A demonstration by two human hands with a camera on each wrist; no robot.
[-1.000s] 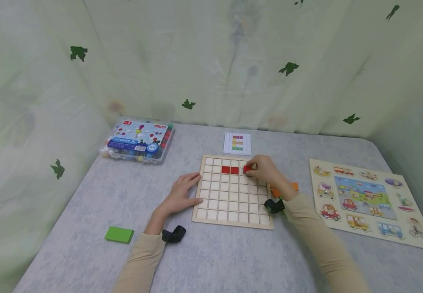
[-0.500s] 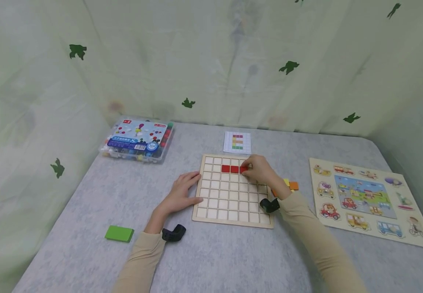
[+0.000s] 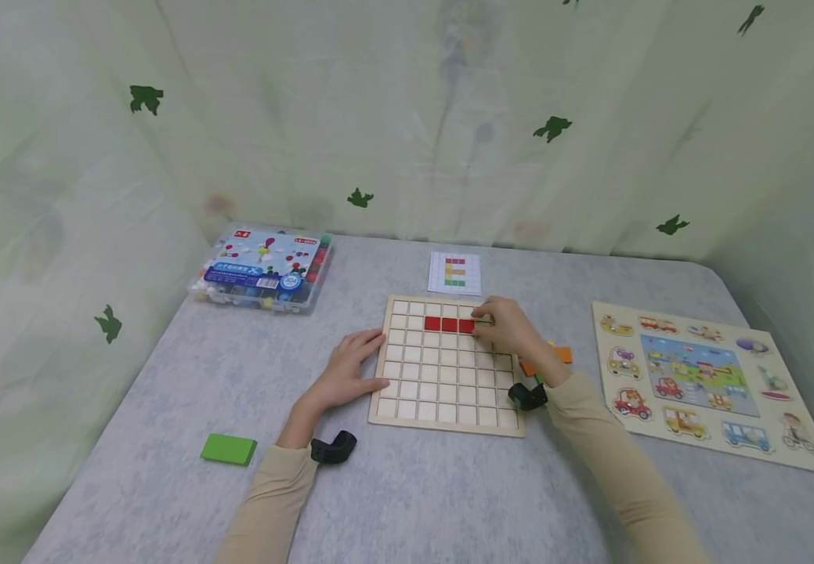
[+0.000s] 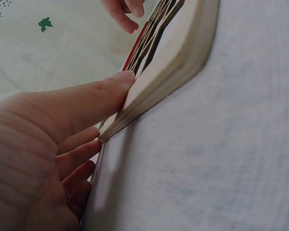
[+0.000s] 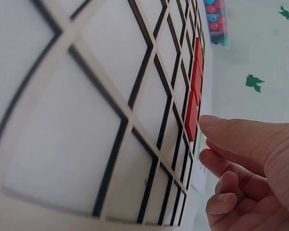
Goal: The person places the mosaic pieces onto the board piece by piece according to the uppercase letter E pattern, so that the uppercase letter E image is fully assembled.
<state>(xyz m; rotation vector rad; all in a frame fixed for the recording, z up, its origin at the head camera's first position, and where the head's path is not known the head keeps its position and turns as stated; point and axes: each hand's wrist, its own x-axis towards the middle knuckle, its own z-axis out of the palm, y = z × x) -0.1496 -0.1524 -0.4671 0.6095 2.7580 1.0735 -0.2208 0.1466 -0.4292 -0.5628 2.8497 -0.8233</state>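
Observation:
A wooden grid board (image 3: 448, 423) lies flat, with three red square tiles (image 3: 450, 324) side by side in its second row from the top. My left hand (image 3: 347, 373) rests at the board's left edge; in the left wrist view its thumb (image 4: 94, 98) lies on the frame and the fingers are spread below, beside the rim. Over the upper right squares hovers my right hand (image 3: 508, 327), holding nothing. The right wrist view shows its thumb (image 5: 231, 132) and forefinger a little apart, close to the nearest red tile (image 5: 191, 118).
Orange tiles (image 3: 562, 356) and other coloured pieces lie partly hidden under the right forearm. Behind the board is a pattern card (image 3: 455, 272). A picture puzzle (image 3: 713, 384) lies at right, a clear plastic box (image 3: 262, 269) at back left, a green block (image 3: 229, 450) at front left.
The right hand has slid the third red tile leftward, in line with the other two, and let it go. It has then drawn slightly right. The left hand has stayed put.

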